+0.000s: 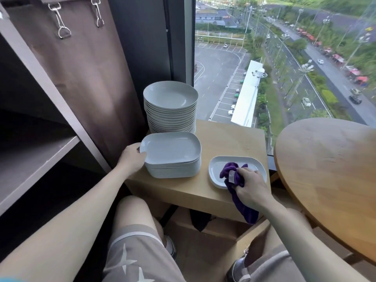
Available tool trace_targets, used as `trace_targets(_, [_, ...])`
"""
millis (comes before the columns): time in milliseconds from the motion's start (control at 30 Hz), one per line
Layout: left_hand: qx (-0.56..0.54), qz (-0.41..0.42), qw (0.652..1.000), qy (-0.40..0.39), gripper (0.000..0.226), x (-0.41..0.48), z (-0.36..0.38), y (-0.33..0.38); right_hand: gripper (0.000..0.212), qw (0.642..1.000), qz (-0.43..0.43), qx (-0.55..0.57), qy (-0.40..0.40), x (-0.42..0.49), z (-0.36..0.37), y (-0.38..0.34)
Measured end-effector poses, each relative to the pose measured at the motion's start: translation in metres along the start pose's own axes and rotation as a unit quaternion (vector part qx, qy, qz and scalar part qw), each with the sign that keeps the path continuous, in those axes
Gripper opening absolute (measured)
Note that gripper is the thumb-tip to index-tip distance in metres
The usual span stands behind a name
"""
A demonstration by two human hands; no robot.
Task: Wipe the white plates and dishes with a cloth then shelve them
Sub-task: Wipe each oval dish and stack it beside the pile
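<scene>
Head: cloth [229,170] in right hand [252,187]

On my feed, top left: brown curtain [81,82] w/ two metal clips [61,23] near its top edge, and right of it a big window [264,47] looking down on a parking lot [219,64], a long white roof [247,94] and a road [333,78] w/ cars. Round wooden table [325,159] fills the right side, just beside the light-wood counter [230,139]. At the bottom I see grey shorts [132,257] w/ white stars, a shoe [237,267], and cardboard [203,226] under the counter.
</scene>
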State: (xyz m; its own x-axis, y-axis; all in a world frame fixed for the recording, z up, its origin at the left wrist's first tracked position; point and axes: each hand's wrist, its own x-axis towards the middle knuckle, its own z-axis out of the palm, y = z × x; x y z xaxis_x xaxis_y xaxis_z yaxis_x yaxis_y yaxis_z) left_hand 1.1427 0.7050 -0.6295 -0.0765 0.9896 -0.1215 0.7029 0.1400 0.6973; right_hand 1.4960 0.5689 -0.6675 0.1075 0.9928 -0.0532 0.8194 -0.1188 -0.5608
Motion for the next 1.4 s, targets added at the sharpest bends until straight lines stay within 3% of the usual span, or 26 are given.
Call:
trace_targets(233, [0.009,-0.015,1.000,-0.002,0.043,0.008,0.005,-0.009,0.012,1.000,0.007,0.025,0.002,0.001,0.001,0.015])
trace_targets(333, [0.048,-0.030,0.998,0.023,0.064,0.003,0.003,-0.003,0.012,0.999,0.006,0.047,0.008,0.007,0.001,0.019])
trace_targets(467, [0.030,0.079,0.994,0.076,0.044,-0.037,0.014,0.033,0.010,0.998,0.008,0.051,0.021,0.018,-0.005,0.029])
trace_targets(600, [0.005,0.161,0.979,-0.125,0.030,-0.086,0.064,0.063,0.012,0.999,0.026,0.033,0.033,0.030,-0.016,0.042])
trace_targets(667, [0.052,0.151,0.963,-0.218,0.045,-0.094,0.098,0.066,0.011,0.998,0.040,0.020,0.045,0.034,-0.022,0.046])
trace_targets(733, [0.080,0.125,0.955,-0.256,0.066,-0.094,0.129,0.064,0.007,0.997,0.052,0.018,0.062,0.038,-0.028,0.053])
trace_targets(900, [-0.022,0.053,0.959,-0.277,0.102,-0.077,0.174,0.069,0.013,0.994,0.100,-0.009,0.049,0.048,-0.034,0.065])
trace_targets(1033, [0.026,0.043,0.962,-0.268,0.132,-0.053,0.184,0.073,0.031,0.988,0.143,-0.059,0.022,0.055,-0.025,0.061])
trace_targets(1400, [-0.027,0.038,0.945,-0.322,0.129,-0.033,0.189,0.062,0.043,0.966,0.195,-0.160,0.059,0.071,0.009,0.037])
